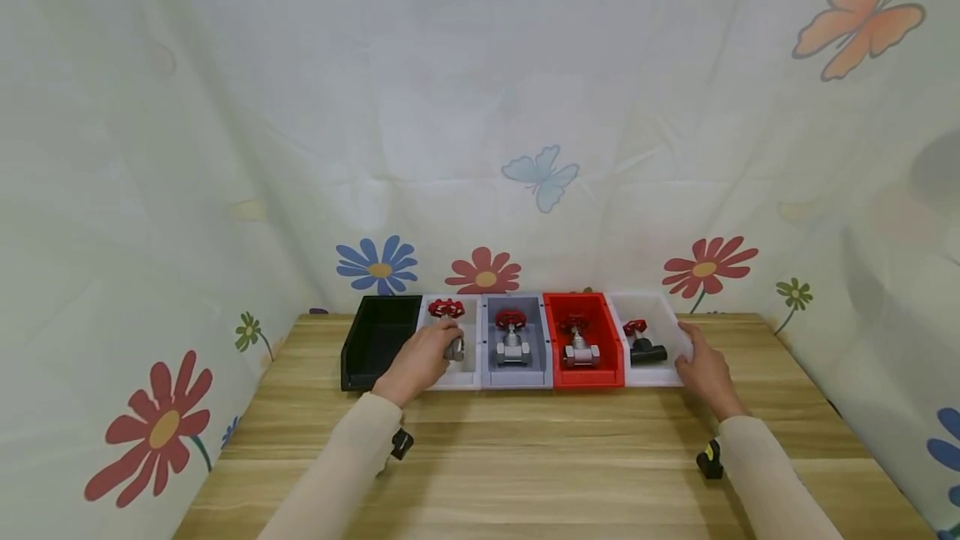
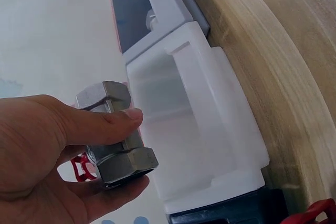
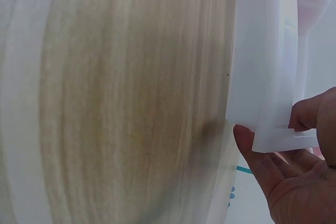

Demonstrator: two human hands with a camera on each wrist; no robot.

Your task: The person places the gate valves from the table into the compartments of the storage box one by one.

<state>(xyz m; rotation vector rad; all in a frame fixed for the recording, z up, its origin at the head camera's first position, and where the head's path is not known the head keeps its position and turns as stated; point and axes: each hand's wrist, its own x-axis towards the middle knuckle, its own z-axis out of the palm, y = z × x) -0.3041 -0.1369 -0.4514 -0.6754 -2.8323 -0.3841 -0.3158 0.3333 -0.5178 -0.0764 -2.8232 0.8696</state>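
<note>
My left hand [image 1: 422, 359] holds a metal gate valve [image 2: 118, 153] by its silver body, thumb on one side and fingers on the other. Its red handwheel [image 1: 446, 307] shows beyond the fingers, over the left white bin [image 2: 170, 124]. At the row's other end, my right hand [image 1: 707, 372] grips the outer side wall of the right white bin [image 3: 273, 72], thumb inside the rim and fingers outside. Inside that bin lies a black valve with a red handle [image 1: 647, 351]. A gate valve [image 1: 513, 347] lies in the grey bin, another gate valve [image 1: 581, 350] in the red bin.
The bins stand side by side on a wood-grain table [image 1: 555, 457]. A black bin [image 1: 381, 340] forms the left end, beside my left wrist. Behind hangs a pale curtain [image 1: 450, 107] with flowers and butterflies. Part of a red object [image 2: 314, 212] enters the left wrist view's corner.
</note>
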